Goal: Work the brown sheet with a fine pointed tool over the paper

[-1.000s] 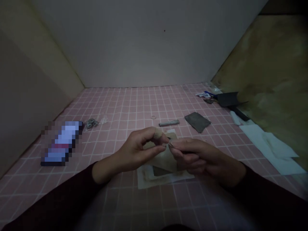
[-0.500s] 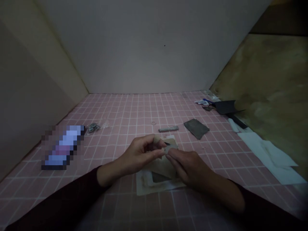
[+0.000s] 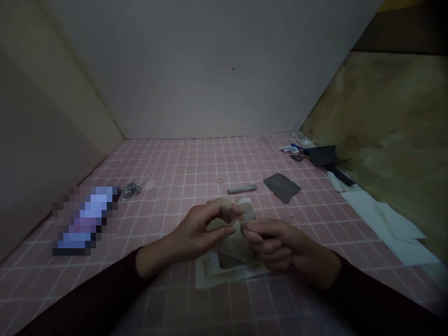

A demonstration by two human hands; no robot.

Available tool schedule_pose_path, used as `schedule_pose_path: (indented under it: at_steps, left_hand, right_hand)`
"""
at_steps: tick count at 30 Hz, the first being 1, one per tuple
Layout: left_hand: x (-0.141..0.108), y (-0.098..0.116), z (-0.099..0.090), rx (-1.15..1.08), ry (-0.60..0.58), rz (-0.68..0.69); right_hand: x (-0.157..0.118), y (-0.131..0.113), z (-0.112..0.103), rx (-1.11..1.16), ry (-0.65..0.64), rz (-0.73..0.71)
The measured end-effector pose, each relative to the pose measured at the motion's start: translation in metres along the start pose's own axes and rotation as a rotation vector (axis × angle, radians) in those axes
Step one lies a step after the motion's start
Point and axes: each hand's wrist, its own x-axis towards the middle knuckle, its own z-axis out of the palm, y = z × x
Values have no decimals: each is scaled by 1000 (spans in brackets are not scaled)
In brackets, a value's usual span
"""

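My left hand (image 3: pixel 201 231) is curled in a loose pinch, with a tan wrap round one finger. Its thumb and fingertips meet at a tiny pale thing that I cannot make out. Facing it, my right hand (image 3: pixel 280 245) pinches at the same spot, its other fingers folded in. A small grey piece (image 3: pixel 249 213) shows just beyond the fingertips; whether a finger holds it is unclear. Below both hands lie stained pale sheets (image 3: pixel 205 275) with a dark grey patch (image 3: pixel 231 261) on them.
Beyond the hands are a grey tube (image 3: pixel 241 189), a thin ring (image 3: pixel 220 180) and a dark grey sheet (image 3: pixel 282 187). To the left lie a blurred-out phone (image 3: pixel 87 219) and a bag of metal rings (image 3: pixel 132 190). White paper (image 3: pixel 381 224) and a black dustpan-like thing (image 3: pixel 322 155) are at right.
My right hand has turned, its fingers now folded under in a pinch where they pressed along the grey piece. My left thumb has drawn slightly back. The view has shifted a little.
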Motion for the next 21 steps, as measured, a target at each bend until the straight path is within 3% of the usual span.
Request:
schedule_pose_path:
  at_steps: [6,8,12,14,17,21]
  left_hand:
    - [0,1,0,-37,-15,-24]
    - [0,1,2,-111,2,-61]
    - [0,-3,8,-236,59,-200]
    - [1,-5,10,-279,81,-278]
    - [2,-5,10,-286,80,-298]
    - [1,-3,5,-197,29,-177]
  right_hand:
    - [0,11,5,-217,165,-70]
    - [3,16,5,-488,259,-195]
    - [9,22,4,-1290,508,-599]
    - [10,24,4,-1487,566,-664]
    - [9,23,5,-1339,536,-613]
    - [5,16,2,-535,321,-270]
